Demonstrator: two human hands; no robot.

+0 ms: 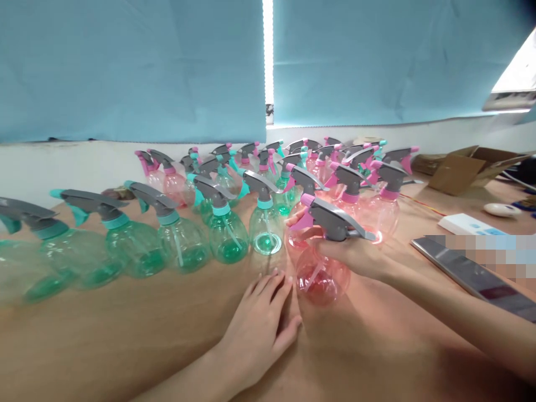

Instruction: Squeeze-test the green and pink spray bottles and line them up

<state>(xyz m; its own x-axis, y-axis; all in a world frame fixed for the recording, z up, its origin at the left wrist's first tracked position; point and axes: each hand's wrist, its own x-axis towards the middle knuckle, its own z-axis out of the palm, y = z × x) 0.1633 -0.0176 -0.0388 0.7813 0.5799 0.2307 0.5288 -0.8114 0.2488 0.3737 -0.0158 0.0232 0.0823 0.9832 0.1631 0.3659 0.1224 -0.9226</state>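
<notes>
A pink spray bottle (322, 279) with a grey and pink trigger head stands at the middle right, and my right hand (341, 250) is wrapped round its neck, just under the head. The bottle's body hides part of the fingers. Flat on the wooden table lies my left hand (262, 315), fingers stretched out and holding nothing, just left of that bottle. Beyond its fingertips stands a clear green spray bottle (264, 231) with a turquoise collar. Another green spray bottle (228, 237) is beside it. Right behind the held bottle stands a further pink spray bottle (384, 209).
Several green bottles (136, 245) form a row to the left, and more pink and green ones crowd the back. On the right lie a dark flat phone-like slab (448, 265), a white box (469, 225), a white mouse (501, 210) and an open cardboard box (456, 170). Blue blinds (134, 67) hang behind.
</notes>
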